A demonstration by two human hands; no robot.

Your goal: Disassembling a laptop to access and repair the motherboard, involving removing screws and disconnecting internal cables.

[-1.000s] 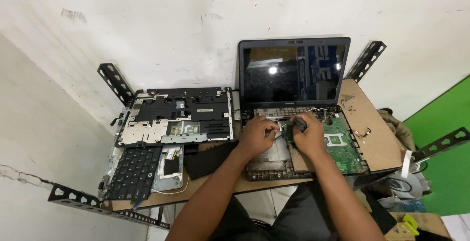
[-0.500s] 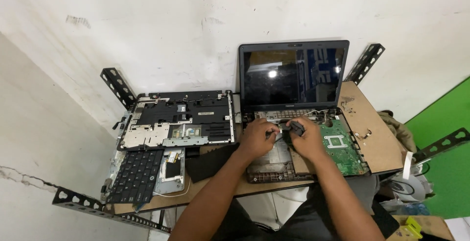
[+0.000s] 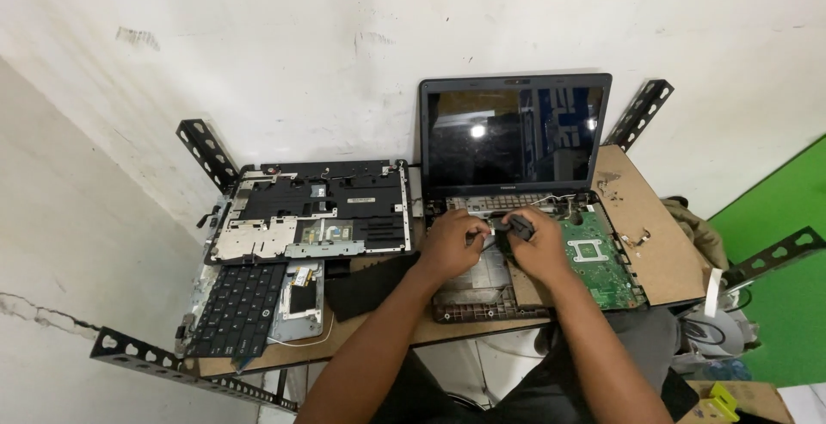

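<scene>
While both hands work over the opened laptop base (image 3: 516, 290), little has shifted in the last second.
Left hand (image 3: 452, 243) and right hand (image 3: 538, 247) have stayed curled together on a small dark part (image 3: 519, 227) just below the hinge; green board (image 3: 594, 256) lies exposed alongside.
</scene>
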